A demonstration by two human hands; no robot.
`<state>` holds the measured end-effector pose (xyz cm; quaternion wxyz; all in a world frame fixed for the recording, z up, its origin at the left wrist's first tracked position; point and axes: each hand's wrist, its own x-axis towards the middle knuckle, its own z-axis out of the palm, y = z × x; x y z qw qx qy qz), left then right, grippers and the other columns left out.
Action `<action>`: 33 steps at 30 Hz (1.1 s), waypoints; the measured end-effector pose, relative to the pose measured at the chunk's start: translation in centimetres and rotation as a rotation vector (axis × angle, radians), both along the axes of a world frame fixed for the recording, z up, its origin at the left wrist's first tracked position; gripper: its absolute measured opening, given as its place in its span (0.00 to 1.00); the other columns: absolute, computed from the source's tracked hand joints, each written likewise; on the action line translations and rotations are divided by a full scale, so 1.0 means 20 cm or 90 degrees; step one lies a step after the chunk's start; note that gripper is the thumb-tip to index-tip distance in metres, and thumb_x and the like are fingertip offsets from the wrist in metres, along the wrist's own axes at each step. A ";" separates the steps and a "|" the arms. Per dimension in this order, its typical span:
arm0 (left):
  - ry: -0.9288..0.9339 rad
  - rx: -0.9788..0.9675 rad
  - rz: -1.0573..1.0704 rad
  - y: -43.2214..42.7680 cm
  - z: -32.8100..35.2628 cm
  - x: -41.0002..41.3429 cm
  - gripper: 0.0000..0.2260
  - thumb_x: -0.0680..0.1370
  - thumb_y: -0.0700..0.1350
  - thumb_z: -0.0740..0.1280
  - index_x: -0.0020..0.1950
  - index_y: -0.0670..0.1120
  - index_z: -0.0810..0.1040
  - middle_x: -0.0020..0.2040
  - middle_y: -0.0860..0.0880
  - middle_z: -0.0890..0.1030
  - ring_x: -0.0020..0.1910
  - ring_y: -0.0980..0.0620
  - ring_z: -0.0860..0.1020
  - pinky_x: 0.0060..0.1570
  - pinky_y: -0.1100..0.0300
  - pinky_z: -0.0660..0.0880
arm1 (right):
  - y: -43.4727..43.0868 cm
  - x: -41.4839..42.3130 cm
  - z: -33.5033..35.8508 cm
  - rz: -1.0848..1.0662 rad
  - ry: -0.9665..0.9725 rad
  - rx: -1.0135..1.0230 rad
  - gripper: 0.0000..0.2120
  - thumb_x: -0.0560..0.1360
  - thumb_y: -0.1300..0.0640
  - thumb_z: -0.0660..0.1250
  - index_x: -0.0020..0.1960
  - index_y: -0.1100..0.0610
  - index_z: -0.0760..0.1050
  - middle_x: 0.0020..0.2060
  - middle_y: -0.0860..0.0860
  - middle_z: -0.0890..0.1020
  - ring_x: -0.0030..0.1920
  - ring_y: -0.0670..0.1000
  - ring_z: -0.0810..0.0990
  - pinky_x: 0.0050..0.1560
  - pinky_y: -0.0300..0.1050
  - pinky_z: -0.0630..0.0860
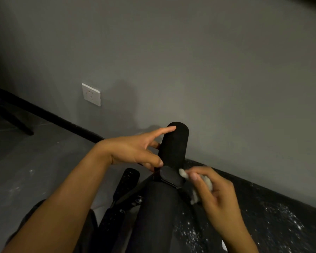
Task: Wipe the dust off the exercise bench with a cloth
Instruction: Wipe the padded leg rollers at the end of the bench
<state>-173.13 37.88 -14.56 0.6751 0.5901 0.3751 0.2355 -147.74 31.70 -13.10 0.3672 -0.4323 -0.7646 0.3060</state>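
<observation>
The black exercise bench [159,212] runs away from me toward the grey wall. At its far end a black foam roller [175,143] stands upright. My left hand [135,150] rests against the roller's left side, fingers spread, index finger near its top and thumb near its base. My right hand [213,194] is closed around a small white cloth [206,183]. The cloth's tip touches the black round cap [170,177] just below the roller. A second, lower foam roller [127,181] lies to the left, speckled with dust.
The grey wall has a white power socket [91,94] at left and a black skirting board [62,123] along its foot. The dark floor at right [274,221] is speckled white. A black furniture leg [16,123] stands far left.
</observation>
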 end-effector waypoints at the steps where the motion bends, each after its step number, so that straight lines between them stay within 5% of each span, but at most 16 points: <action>1: 0.010 0.000 0.005 0.00 0.00 0.00 0.43 0.79 0.33 0.70 0.79 0.70 0.56 0.73 0.42 0.69 0.55 0.43 0.83 0.54 0.55 0.80 | -0.02 0.01 0.00 -0.020 0.003 0.015 0.08 0.80 0.50 0.63 0.51 0.48 0.81 0.46 0.43 0.84 0.46 0.47 0.83 0.44 0.36 0.76; 14: 0.073 0.021 0.071 -0.11 0.09 0.05 0.37 0.80 0.33 0.68 0.79 0.66 0.60 0.68 0.50 0.74 0.61 0.55 0.82 0.57 0.56 0.81 | 0.02 -0.19 0.06 0.066 -0.247 0.177 0.10 0.80 0.45 0.62 0.53 0.49 0.78 0.45 0.45 0.81 0.46 0.46 0.79 0.44 0.49 0.77; 18: 0.064 0.032 0.100 -0.15 0.10 0.04 0.33 0.82 0.33 0.66 0.79 0.62 0.63 0.70 0.47 0.73 0.64 0.44 0.81 0.56 0.55 0.81 | -0.02 -0.07 0.04 -0.003 -0.191 0.143 0.07 0.80 0.45 0.64 0.51 0.45 0.79 0.44 0.41 0.81 0.44 0.42 0.80 0.45 0.47 0.77; 23: 0.047 0.050 0.181 -0.24 0.10 0.09 0.25 0.83 0.35 0.63 0.76 0.58 0.70 0.69 0.49 0.77 0.63 0.51 0.81 0.55 0.57 0.81 | -0.14 -0.01 0.04 0.033 -0.151 0.086 0.06 0.80 0.46 0.65 0.53 0.44 0.79 0.47 0.39 0.81 0.48 0.41 0.81 0.47 0.42 0.78; 29: 0.092 0.178 0.336 -0.52 0.04 0.16 0.18 0.82 0.40 0.67 0.67 0.60 0.78 0.65 0.55 0.80 0.62 0.57 0.80 0.58 0.61 0.79 | -0.36 0.40 -0.01 -0.232 -0.025 -0.088 0.11 0.75 0.39 0.61 0.56 0.36 0.75 0.38 0.44 0.84 0.34 0.45 0.83 0.36 0.51 0.82; 33: 0.200 0.283 0.342 -0.78 0.06 0.28 0.19 0.77 0.50 0.73 0.65 0.67 0.78 0.71 0.65 0.66 0.68 0.72 0.68 0.65 0.72 0.71 | -0.49 0.48 -0.11 -0.172 -0.111 -0.163 0.15 0.76 0.50 0.71 0.57 0.37 0.71 0.40 0.42 0.83 0.40 0.38 0.82 0.39 0.31 0.77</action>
